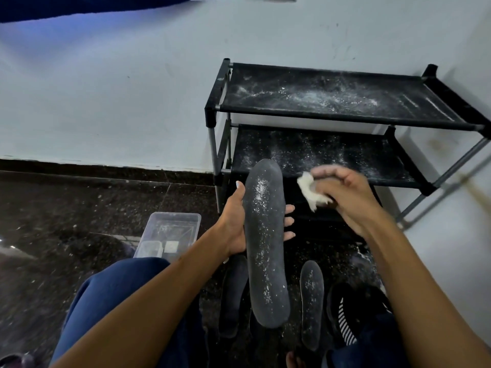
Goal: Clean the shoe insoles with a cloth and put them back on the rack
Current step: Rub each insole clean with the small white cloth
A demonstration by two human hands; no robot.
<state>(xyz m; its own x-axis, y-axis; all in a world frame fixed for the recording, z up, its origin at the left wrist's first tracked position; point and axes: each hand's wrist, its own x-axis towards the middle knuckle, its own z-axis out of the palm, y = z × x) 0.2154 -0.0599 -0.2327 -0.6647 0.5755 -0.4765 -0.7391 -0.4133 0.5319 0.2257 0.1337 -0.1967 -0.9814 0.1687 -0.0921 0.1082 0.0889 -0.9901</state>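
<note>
While the left hand (235,221) grips a long dark grey insole (265,240) around its middle, thumb on one edge and fingertips showing past the other, the right hand (345,197) holds a crumpled white cloth (310,192) bunched in curled fingers just beside the insole's toe end. The insole is held up in front of the person, toe toward the rack, and white powder still speckles its face, so the wiping step looks to be under way rather than finished. The next move probably calls for bringing the cloth onto the dusty face and stroking along its length while the left hand keeps the flexible piece steady; a loose hold could let it bend away under pressure.

Two more insoles lie on the floor below: a dark one (233,296) partly hidden behind the held one, and a powder-flecked one (311,304) to its right. None sits on the rack yet.

The black two-tier shoe rack (212,112) stands against a pale wall (119,88), both fabric shelves dusted with white powder. Speckled dark stone flooring (79,208) carries a clear plastic container (170,232) near the person's blue-clad knee, and a black striped shoe (348,314) sits at lower right.
</note>
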